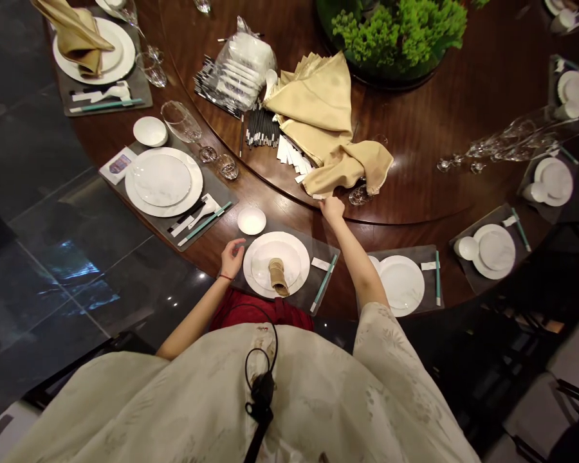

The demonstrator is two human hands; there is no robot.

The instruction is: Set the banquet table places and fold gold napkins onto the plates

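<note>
My right hand (332,209) reaches forward to the turntable's edge, fingers curled at the lower corner of a crumpled gold cloth napkin (350,166). A small white piece (317,197) shows by its fingertips; whether the hand grips that piece or the cloth is unclear. My left hand (232,258) rests beside the stacked white plates (251,247), thumb and fingers apart, holding nothing. On those plates lies a rolled brown napkin (278,276). A small white bowl (251,220) sits just beyond my left hand. Teal chopsticks (324,283) lie right of the plates.
Folded gold napkins (318,96), black sticks (262,128), white paper slips (292,154) and a plastic-wrapped bundle (244,67) cover the turntable's near left. A glass (361,194) touches the crumpled napkin. Several glasses (502,141) lie at right. Greenery (400,32) fills the centre.
</note>
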